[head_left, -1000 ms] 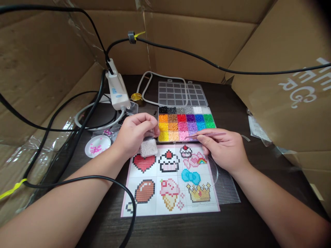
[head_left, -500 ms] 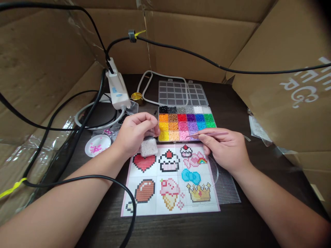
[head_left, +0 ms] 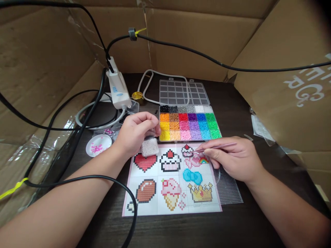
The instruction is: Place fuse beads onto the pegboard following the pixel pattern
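Observation:
My right hand (head_left: 234, 156) pinches a pair of pink metal tweezers (head_left: 219, 147). Their tips are over the small cupcake (head_left: 187, 150) at the top right of the pattern sheet (head_left: 144, 210); I cannot make out a bead in them. A clear pegboard (head_left: 230, 189) lies over the sheet's right part and sticks out beyond it. My left hand (head_left: 137, 132) is closed, its fingertips hidden, just above a small clear box of whitish beads (head_left: 150, 147). Behind the sheet stands a sectioned bead case (head_left: 190, 122) with many colours, its clear lid (head_left: 184, 92) folded back.
A white dish (head_left: 99, 145) with pink beads lies left of my forearm. Behind it are a power strip (head_left: 119, 89) and a gold-coloured cup (head_left: 137, 96). A black cable (head_left: 103, 177) crosses my left forearm. Cardboard walls (head_left: 196, 24) enclose the dark table (head_left: 160, 230).
My right hand has moved the tweezers from the pink beads in the case toward me, to the small cupcake. My left hand keeps its place by the small box.

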A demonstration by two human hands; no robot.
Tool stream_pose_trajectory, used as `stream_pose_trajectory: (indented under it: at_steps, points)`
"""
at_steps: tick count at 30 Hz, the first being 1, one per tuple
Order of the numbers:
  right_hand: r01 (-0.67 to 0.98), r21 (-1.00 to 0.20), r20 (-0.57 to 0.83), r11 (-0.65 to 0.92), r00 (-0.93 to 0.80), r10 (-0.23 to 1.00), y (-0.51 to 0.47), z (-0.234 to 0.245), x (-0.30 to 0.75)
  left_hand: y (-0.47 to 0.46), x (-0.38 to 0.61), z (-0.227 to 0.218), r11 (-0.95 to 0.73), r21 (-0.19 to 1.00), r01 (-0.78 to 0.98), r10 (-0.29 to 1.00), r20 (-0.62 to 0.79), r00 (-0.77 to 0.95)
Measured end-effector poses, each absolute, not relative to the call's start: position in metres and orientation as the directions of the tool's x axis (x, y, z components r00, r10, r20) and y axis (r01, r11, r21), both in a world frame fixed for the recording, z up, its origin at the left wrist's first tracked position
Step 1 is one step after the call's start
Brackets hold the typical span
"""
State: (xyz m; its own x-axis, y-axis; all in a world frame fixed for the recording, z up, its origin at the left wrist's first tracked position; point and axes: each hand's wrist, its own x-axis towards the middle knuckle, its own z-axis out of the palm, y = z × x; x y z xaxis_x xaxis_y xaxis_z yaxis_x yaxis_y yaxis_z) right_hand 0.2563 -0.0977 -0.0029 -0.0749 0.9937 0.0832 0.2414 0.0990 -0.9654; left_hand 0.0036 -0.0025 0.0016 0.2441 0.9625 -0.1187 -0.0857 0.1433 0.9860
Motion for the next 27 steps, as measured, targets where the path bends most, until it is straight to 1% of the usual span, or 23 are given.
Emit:
stream_pose_trajectory:
  at_steps: [6, 11, 18, 27]
  points:
    - [0.217, -0.976, 0.012, 0.032, -0.091, 0.996, -0.0939, -0.0063, 0.2561, -0.0021, 0.0035, 0.0018, 0.141, 0.988, -0.068, 0.963, -0.121, 0.241]
    - [0.235, -0.972, -0.019, 0.003, -0.095, 0.995, -0.0928, -0.0057, 0.2576, -0.0019, 0.0031, 0.0014, 0.133, 0.990, -0.056, 0.963, -0.115, 0.245]
    - [0.219, -0.976, -0.010, 0.013, -0.105, 0.994, -0.0938, -0.0060, 0.2582, -0.0024, 0.0025, 0.0011, 0.141, 0.985, -0.096, 0.960, -0.113, 0.256]
    - [0.232, -0.973, -0.013, 0.014, -0.115, 0.993, -0.0920, -0.0077, 0.2597, -0.0014, 0.0031, 0.0001, 0.125, 0.988, -0.088, 0.960, -0.099, 0.261]
